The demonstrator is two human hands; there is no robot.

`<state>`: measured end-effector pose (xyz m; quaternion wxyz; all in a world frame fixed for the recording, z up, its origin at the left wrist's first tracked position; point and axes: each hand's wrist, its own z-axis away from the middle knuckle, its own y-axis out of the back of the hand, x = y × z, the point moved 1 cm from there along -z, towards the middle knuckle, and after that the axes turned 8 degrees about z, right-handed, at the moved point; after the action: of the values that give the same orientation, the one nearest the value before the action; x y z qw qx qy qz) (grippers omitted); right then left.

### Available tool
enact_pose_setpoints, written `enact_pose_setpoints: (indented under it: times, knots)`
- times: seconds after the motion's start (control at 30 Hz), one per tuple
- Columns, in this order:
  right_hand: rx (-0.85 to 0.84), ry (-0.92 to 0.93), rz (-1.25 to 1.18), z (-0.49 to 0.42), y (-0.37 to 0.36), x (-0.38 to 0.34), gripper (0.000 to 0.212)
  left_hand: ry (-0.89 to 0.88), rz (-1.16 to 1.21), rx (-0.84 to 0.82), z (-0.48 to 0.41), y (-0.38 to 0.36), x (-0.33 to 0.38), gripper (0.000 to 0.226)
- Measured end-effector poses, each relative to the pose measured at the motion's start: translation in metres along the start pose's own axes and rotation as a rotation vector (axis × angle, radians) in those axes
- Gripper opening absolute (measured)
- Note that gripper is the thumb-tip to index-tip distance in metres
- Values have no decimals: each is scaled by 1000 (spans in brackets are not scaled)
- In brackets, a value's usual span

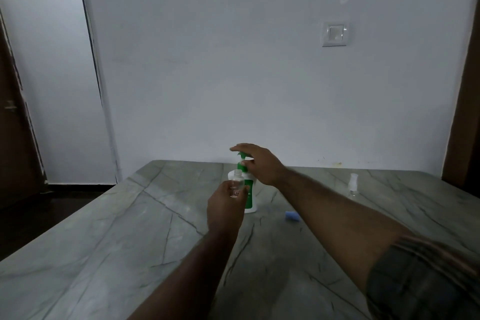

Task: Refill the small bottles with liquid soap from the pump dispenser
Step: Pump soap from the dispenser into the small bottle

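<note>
A white pump dispenser point(251, 201) with a green label and green pump head stands on the marble table point(130, 241) near the far edge. My right hand point(257, 163) lies over the pump head, fingers stretched flat on top and the thumb beside the green neck. My left hand point(225, 206) grips a small clear bottle point(237, 183), uncapped and upright, just below the green spout. A second small clear bottle point(353, 184) with a cap on stands further right on the table.
A small blue cap point(293, 216) lies on the table right of the dispenser. The wall runs right behind the table's far edge, with a switch plate point(335, 34). A dark door stands at the left.
</note>
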<state>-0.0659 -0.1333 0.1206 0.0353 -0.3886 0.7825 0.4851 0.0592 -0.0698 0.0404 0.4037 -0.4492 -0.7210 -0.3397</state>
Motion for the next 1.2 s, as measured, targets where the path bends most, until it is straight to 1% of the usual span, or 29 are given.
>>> enact_pose_setpoints:
  times: [0.1, 0.27, 0.33, 0.43, 0.53, 0.67, 0.83, 0.9, 1.0, 1.1, 1.2]
  knots:
    - [60, 10, 14, -2, -8, 4, 41, -4, -12, 3, -2, -5, -1, 15]
    - [154, 4, -50, -1, -6, 5, 22, -34, -13, -7, -12, -11, 8, 28]
    - [173, 8, -57, -1, -4, 7, 25, -49, -10, -8, -17, -12, 13, 29]
    - [170, -8, -134, -3, -2, 9, 35, -69, -40, -27, -26, -14, 19, 28]
    - [141, -17, -103, -3, -2, 13, 38, -60, -30, -45, -30, -14, 23, 27]
    - [143, 0, -58, 0, -1, 17, 39, -72, -13, -28, -31, -15, 26, 29]
    - [147, 4, -96, 1, -2, 16, 31, -107, -74, -20, -31, -14, 33, 29]
    - [155, 6, -104, 0, -2, 15, 34, -119, -97, -2, -28, -13, 32, 29]
    - [188, 0, -53, -1, -3, 14, 36, -97, -96, -7, -20, -12, 24, 31]
    - [186, -15, -45, -1, -5, 13, 38, -50, -55, -15, -19, -11, 21, 32]
    - [175, -21, -60, 3, -5, 13, 41, -60, -62, -4, -23, -10, 27, 35]
